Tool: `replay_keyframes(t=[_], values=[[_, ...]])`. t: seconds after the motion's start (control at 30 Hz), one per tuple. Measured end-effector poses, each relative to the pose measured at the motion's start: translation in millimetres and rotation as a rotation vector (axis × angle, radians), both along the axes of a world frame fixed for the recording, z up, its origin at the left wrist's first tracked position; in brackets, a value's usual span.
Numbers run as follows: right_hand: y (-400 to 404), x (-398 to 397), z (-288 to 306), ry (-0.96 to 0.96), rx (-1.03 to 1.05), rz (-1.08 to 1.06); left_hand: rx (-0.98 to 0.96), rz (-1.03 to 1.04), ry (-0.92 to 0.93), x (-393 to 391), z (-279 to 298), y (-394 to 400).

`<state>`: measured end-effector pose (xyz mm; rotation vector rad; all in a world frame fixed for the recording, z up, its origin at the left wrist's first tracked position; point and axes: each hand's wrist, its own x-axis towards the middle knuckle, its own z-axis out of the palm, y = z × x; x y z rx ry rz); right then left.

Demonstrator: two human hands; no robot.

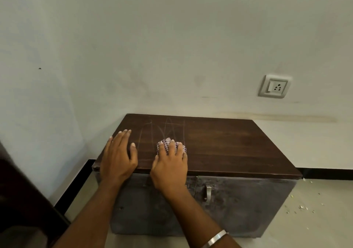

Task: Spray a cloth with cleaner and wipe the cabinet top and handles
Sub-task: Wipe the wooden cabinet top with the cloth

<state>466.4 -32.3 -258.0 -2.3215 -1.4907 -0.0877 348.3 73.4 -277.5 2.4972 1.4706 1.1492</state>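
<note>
A person's 2 bare forearms reached in from the bottom of the frame onto a low cabinet standing against a pale wall. The cabinet top (pixel 219 148), a dark brown wooden slab, filled the middle of the frame, with faint pale streaks near its upper left part.

The right hand (pixel 170 165) pressed a small checked cloth (pixel 181 147) flat against the top, left of centre. Its fingers were bent over the bunched cloth, gripping it, and only the cloth's far edges showed past the fingertips. A metal bangle (pixel 214 238) circled that wrist at the bottom of the frame.

The left hand (pixel 119 156) lay spread and flat on the top's left front corner, fingers straight, holding nothing, apparently steadying the person.

To wipe well here, the judgement was that the cloth should travel in long overlapping strokes from the left edge toward the untouched right side, with even pressure, reaching the back edge by the wall.

A metal handle (pixel 207 192) hung on the grey front, lower right of centre; the other was likely hidden behind the right wrist. No spray bottle was in view.

A wall socket (pixel 274 86) sat in the upper right; crumbs (pixel 301 207) dotted the floor at lower right
</note>
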Motion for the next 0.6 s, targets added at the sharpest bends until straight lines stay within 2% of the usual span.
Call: replay_keyframes(t=[0.1, 0.3, 0.43, 0.6], values=[[-11, 17, -2, -0.005, 0.034, -0.016, -0.004, -0.004, 0.0, 0, 0, 1], [-44, 69, -2, -0.016, -0.008, -0.201, -0.005, -0.009, 0.013, 0, -1, 2], [-40, 61, 1, -0.025, -0.029, -0.256, -0.012, -0.014, 0.023, 0, -3, 4], [-3, 18, 5, -0.021, -0.051, -0.121, -0.001, -0.005, 0.028, 1, -3, 4]])
